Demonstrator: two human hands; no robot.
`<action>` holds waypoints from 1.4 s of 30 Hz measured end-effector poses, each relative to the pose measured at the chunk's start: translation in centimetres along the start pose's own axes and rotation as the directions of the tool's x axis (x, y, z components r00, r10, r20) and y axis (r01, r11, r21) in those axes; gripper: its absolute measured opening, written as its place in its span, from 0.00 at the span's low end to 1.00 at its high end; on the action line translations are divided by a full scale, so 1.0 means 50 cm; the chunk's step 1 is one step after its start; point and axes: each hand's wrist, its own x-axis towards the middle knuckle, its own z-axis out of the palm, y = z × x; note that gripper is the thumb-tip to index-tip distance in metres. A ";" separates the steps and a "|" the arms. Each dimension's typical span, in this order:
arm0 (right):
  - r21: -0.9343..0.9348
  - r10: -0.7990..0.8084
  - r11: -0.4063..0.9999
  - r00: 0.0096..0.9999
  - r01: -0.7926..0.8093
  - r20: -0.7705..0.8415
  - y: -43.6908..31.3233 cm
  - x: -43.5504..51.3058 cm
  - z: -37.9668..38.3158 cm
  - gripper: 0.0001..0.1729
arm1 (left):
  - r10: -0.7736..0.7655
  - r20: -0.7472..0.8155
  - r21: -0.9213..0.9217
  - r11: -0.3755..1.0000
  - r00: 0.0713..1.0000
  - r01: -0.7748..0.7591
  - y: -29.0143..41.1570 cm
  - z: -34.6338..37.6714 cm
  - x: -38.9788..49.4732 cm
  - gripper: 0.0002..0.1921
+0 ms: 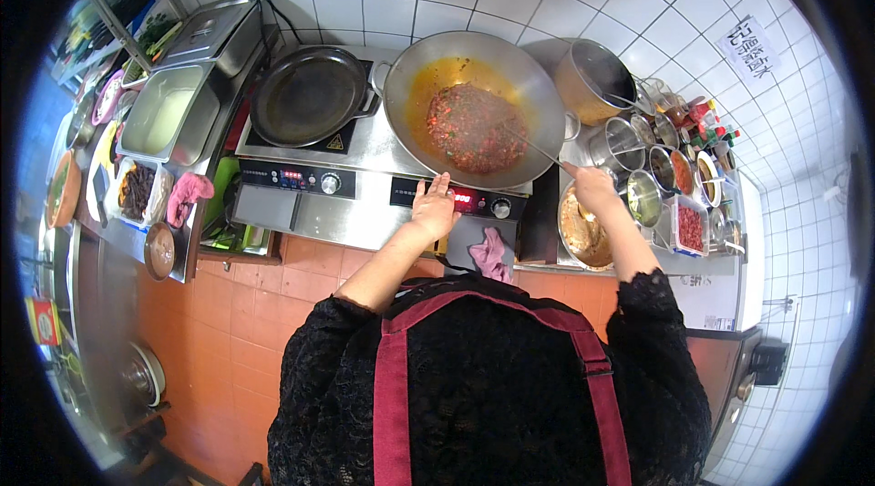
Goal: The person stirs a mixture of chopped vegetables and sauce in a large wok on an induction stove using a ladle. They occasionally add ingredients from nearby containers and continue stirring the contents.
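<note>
A large metal wok (pixel 417 110) sits on the right-hand induction cooker, holding a chopped red mixture (pixel 472 127) in orange oil. My right hand (pixel 593 186) is closed around the handle of a long metal utensil (pixel 536 145); its far end is sunk in the mixture, so its shape is hidden. At the cooker's front edge, beside the lit red display, my left hand (pixel 435 204) rests with fingers extended, holding nothing. Below that hand lies a pink cloth (pixel 489 255). Partly under my right forearm stands a bowl of orange-brown food (pixel 581 233).
A black round pan (pixel 309 97) occupies the left cooker. Behind the right side stands a deep pot (pixel 589 86). Several metal containers (pixel 642 197) and a plastic box of red pieces (pixel 690 227) crowd the right counter. Steel trays (pixel 164 113) line the left counter.
</note>
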 end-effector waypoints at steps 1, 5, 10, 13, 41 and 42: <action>0.046 0.033 0.998 0.998 -0.035 0.047 -0.027 0.015 0.008 0.26 | 0.004 -0.002 -0.001 1.000 1.000 -0.004 0.001 0.001 0.000 0.28; 0.352 0.043 0.934 0.995 -0.070 0.085 -0.139 0.038 0.044 0.25 | -0.001 -0.010 -0.006 1.000 1.000 0.001 0.000 0.002 0.001 0.28; 0.342 -0.101 0.939 0.978 0.034 0.182 -0.061 -0.020 -0.009 0.28 | 0.002 -0.024 -0.007 1.000 1.000 -0.003 -0.001 0.007 0.001 0.28; 0.050 -0.050 0.998 0.995 0.046 0.090 0.008 -0.034 -0.043 0.26 | 0.004 -0.017 0.007 1.000 1.000 -0.004 -0.002 0.008 0.001 0.28; 0.172 -0.092 0.983 0.979 0.060 0.181 -0.039 -0.041 -0.023 0.27 | -0.011 -0.065 0.018 1.000 0.998 0.013 0.003 0.015 0.004 0.27; 0.167 -0.097 0.983 0.991 0.081 0.093 -0.059 -0.009 0.016 0.28 | -0.011 -0.073 0.022 1.000 0.997 0.012 0.003 0.015 0.004 0.27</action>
